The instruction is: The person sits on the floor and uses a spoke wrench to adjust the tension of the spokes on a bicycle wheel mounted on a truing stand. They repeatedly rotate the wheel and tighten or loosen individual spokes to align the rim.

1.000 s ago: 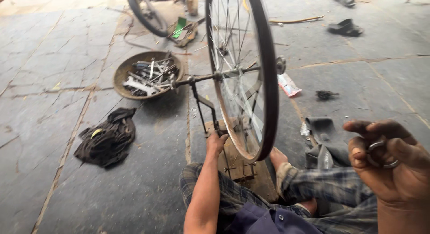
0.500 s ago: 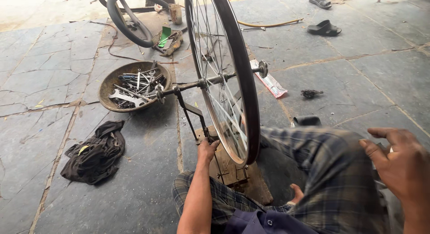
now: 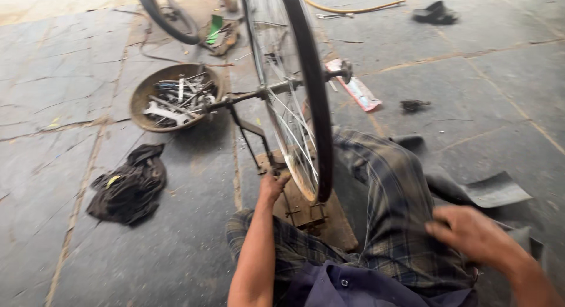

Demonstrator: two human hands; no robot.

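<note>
A bicycle wheel point(image 3: 306, 95) stands upright on a metal stand point(image 3: 253, 130) fixed to a wooden board point(image 3: 329, 219). My left hand point(image 3: 272, 186) reaches to the foot of the stand, its fingers closed around the frame just beside the rim. My right hand point(image 3: 471, 233) rests on my raised right knee, fingers spread over the checked cloth point(image 3: 388, 201); it holds nothing that I can see. I sit on the stone floor with the wheel between my legs.
A round metal pan point(image 3: 173, 95) full of wrenches sits left of the wheel. A dark rag point(image 3: 129, 183) lies further left. Black rubber pieces point(image 3: 491, 192) lie at the right. Another wheel point(image 3: 168, 16), a yellow hose point(image 3: 353, 7) and a sandal point(image 3: 435, 13) lie beyond.
My right knee has come up and my right hand has dropped from mid-air onto it. The view has shifted; my left hand stays at the stand.
</note>
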